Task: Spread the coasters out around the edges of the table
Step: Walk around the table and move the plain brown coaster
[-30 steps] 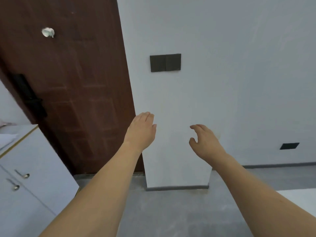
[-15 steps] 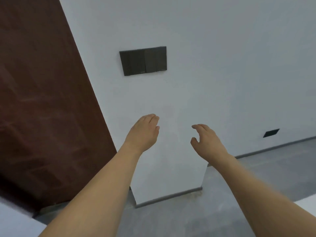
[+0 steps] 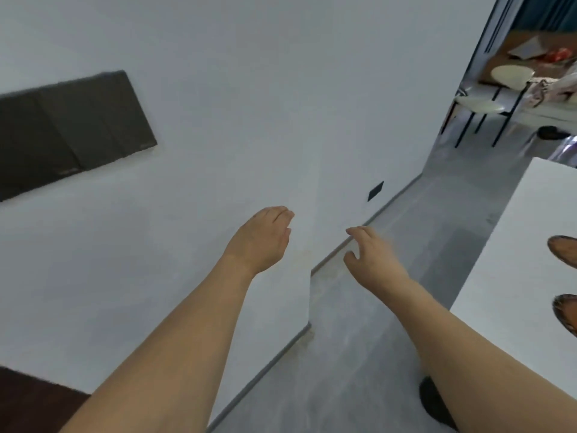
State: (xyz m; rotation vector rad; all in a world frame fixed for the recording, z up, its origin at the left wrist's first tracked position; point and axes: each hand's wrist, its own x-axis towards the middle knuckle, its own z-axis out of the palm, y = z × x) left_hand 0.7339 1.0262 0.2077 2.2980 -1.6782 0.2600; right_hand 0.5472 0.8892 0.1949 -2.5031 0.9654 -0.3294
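Observation:
A white table (image 3: 518, 245) enters the head view at the right edge. Two brown wooden coasters lie on it, cut off by the frame: one (image 3: 563, 250) farther away, one (image 3: 566, 312) nearer. My left hand (image 3: 262, 239) is raised in front of the white wall, fingers together and relaxed, holding nothing. My right hand (image 3: 370, 254) hovers beside it over the floor, fingers curled loosely apart, empty. Both hands are well left of the table and touch nothing.
A white wall with a dark switch panel (image 3: 68, 132) fills the left. Grey floor (image 3: 359, 354) runs between the wall and the table. A dark shoe (image 3: 434, 404) shows under my right forearm. Chairs (image 3: 480, 104) stand in a far room at top right.
The view has swung to the right: the brown door has slid out at the lower left, and the white table with coasters has come in at the right. Both hands keep their pose.

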